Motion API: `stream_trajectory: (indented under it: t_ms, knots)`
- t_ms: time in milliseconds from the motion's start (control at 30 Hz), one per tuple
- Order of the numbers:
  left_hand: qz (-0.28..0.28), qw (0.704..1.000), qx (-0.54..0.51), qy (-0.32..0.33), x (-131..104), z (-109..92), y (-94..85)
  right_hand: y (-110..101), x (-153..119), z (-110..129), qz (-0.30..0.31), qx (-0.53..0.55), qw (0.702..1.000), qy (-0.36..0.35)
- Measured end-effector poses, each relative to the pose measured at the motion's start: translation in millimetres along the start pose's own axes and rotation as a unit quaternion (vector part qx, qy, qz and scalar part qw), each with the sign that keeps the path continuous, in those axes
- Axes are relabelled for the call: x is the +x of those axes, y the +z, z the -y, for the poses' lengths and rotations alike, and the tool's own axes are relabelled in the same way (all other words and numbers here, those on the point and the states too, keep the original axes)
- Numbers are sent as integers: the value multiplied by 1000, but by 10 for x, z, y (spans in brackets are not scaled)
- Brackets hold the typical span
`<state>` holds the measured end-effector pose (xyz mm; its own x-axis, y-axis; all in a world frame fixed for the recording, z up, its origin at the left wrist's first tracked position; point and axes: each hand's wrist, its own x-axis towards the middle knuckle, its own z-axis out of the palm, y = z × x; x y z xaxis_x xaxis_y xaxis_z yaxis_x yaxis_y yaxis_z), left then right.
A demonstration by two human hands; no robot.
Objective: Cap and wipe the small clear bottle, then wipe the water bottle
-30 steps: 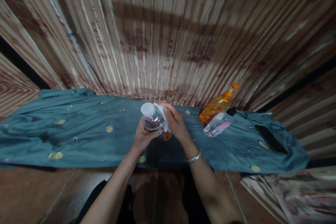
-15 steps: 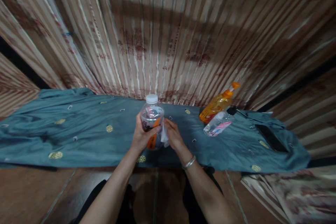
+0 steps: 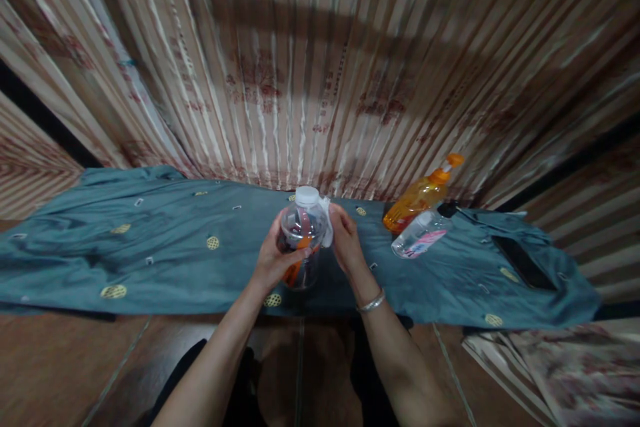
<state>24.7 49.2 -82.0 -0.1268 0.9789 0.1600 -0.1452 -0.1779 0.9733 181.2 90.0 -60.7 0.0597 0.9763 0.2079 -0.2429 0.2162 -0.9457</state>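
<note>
A clear plastic bottle [image 3: 303, 221] with a white cap and an orange-and-dark label stands upright before me. My left hand [image 3: 276, 255] is wrapped round its left side, thumb across the front. In my right hand [image 3: 346, 235] is a crumpled white cloth or tissue [image 3: 327, 223], pressed against the bottle's upper right side; the fingertips are partly hidden behind it. A silver bracelet circles my right wrist.
On the right, an orange pump bottle [image 3: 414, 203] stands behind a clear bottle with a black top [image 3: 420, 233]. A black phone [image 3: 523, 262] lies farther right on the teal cloth [image 3: 170, 247] with pineapple prints. A striped curtain [image 3: 300, 80] hangs behind.
My right hand and the white cloth have moved up the bottle's right side, from mid-body to near its shoulder. My left hand still grips the bottle. The view has shifted slightly.
</note>
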Motion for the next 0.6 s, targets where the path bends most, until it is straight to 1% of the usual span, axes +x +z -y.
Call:
stream_trajectory:
  t_ms: [67, 133, 200, 267, 333, 433, 500, 600]
  knots:
    - [-4, 999, -30, -26, 1, -19, -17, 33, -81, -191, 22, 17, 997, 74]
    - [-12, 999, -37, -34, -3, -19, -29, 67, -177, -349, 38, 37, 991, 124]
    - [-31, 999, -6, -16, -12, -2, -39, 104, -249, -435, 43, 50, 987, 145]
    - [-51, 998, 48, 6, -25, 27, -52, 138, -271, -436, 36, 52, 987, 151]
    - [-62, 993, 96, 17, -38, 55, -66, 164, -244, -359, 14, 52, 988, 145]
    - [-66, 989, 125, 31, -60, 74, -70, 157, -166, -136, -26, 52, 992, 113]
    - [-60, 989, 131, 41, -77, 65, -56, 118, -127, 48, -36, 33, 997, 59]
    - [-30, 988, 143, 49, -108, 28, -18, 55, -103, 296, -15, -21, 999, -26]
